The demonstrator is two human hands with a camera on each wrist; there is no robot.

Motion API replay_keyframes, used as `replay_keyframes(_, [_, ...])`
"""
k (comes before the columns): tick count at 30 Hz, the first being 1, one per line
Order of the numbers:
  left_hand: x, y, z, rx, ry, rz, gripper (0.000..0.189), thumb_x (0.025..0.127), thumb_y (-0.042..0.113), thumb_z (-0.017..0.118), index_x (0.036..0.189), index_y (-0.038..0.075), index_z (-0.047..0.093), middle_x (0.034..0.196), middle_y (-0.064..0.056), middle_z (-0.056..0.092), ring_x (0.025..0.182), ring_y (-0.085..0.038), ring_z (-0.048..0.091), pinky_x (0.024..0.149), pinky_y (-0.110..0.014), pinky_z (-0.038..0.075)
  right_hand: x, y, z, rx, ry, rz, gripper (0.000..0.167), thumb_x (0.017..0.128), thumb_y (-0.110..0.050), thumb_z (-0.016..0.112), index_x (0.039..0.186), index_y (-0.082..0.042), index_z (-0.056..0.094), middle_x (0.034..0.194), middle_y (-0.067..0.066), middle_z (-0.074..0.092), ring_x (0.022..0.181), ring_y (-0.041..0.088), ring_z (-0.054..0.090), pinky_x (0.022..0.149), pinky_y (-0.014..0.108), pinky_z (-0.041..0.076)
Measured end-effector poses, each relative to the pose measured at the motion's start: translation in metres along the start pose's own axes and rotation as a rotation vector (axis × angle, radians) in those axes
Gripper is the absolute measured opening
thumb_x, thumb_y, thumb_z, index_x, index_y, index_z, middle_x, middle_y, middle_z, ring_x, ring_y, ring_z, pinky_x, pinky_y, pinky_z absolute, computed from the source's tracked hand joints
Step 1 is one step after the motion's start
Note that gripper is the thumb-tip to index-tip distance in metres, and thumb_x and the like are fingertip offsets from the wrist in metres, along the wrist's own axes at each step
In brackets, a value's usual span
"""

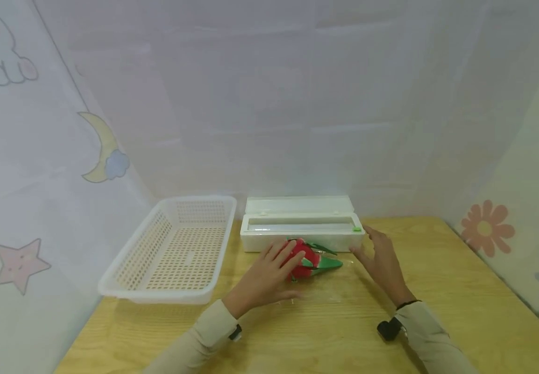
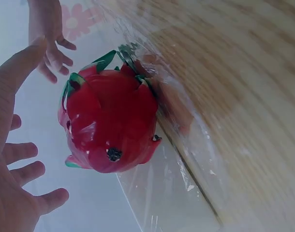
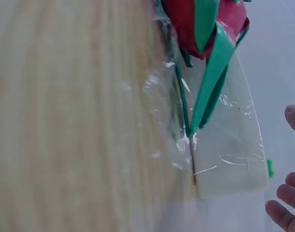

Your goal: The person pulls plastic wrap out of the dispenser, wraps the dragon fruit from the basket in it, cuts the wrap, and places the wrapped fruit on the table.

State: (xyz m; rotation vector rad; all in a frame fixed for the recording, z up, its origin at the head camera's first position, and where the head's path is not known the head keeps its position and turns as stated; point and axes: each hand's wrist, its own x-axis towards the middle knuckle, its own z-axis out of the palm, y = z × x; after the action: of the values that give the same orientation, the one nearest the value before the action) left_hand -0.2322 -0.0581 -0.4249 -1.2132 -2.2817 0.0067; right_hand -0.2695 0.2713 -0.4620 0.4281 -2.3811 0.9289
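Observation:
A red dragon fruit (image 1: 313, 259) with green leaf tips lies on clear cling film (image 2: 205, 159), which is spread over the table in front of a white cling film box (image 1: 257, 242). My left hand (image 1: 265, 272) is beside the fruit's left end, its fingers spread and overlapping the fruit in the head view. The left wrist view shows those fingers apart from the fruit. At the right end of the box, my right hand (image 1: 383, 262) hovers with fingers extended, holding nothing. Loose film edges crinkle near the green tips (image 3: 213, 82) in the right wrist view.
A white perforated basket (image 1: 225, 249) stands on the left of the wooden table (image 1: 297, 337). The box lid (image 1: 299, 204) is raised, with a film roll (image 1: 302, 227) inside and a green slider (image 1: 356, 229) at its right. Fabric walls (image 1: 269, 104) surround the table.

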Motion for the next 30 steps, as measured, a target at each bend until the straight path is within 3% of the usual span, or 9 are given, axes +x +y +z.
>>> replay_keyframes(5, [-0.011,-0.003,0.002,-0.053,0.004,-0.043,0.093,0.081,0.059,0.076,0.150,0.006,0.042,0.152,-0.021,0.041,0.142,-0.039,0.037,0.112,-0.050,0.036,-0.011,-0.003,-0.001,0.000,-0.032,-0.069,0.063,0.086,-0.012,0.079,0.139,0.006,0.050,0.135,0.030,0.052,0.124,0.050,0.044,0.096,0.067,0.037])
replay_keyframes(11, [-0.018,-0.007,0.001,-0.060,0.014,-0.062,0.095,0.080,0.056,0.078,0.150,0.004,0.040,0.152,-0.021,0.041,0.142,-0.036,0.037,0.114,-0.047,0.035,-0.019,-0.010,-0.006,0.038,-0.035,-0.140,0.058,0.081,-0.007,0.081,0.134,0.002,0.058,0.129,0.026,0.058,0.119,0.047,0.047,0.093,0.065,0.039])
replay_keyframes(17, [-0.026,-0.008,-0.001,-0.079,-0.029,-0.109,0.098,0.079,0.057,0.078,0.149,0.000,0.040,0.152,-0.022,0.042,0.139,-0.038,0.041,0.112,-0.047,0.037,-0.030,-0.015,-0.009,0.044,-0.100,-0.172,0.049,0.079,-0.007,0.083,0.124,0.004,0.065,0.121,0.024,0.063,0.112,0.045,0.052,0.087,0.063,0.044])
replay_keyframes(23, [-0.035,-0.009,-0.002,-0.129,-0.116,-0.204,0.094,0.080,0.060,0.076,0.143,-0.001,0.044,0.144,-0.017,0.049,0.133,-0.032,0.047,0.107,-0.045,0.043,-0.035,-0.019,-0.013,0.042,-0.289,-0.163,0.032,0.081,-0.012,0.083,0.110,-0.002,0.073,0.108,0.010,0.067,0.097,0.031,0.057,0.075,0.046,0.052])
replay_keyframes(30, [-0.041,-0.011,-0.003,-0.120,-0.288,-0.237,0.070,0.084,0.058,0.072,0.128,0.007,0.055,0.126,-0.006,0.059,0.117,-0.024,0.055,0.092,-0.043,0.050,-0.038,-0.015,-0.014,0.067,-0.549,-0.141,0.023,0.086,-0.016,0.079,0.103,-0.005,0.070,0.098,0.002,0.064,0.090,0.022,0.057,0.075,0.034,0.051])
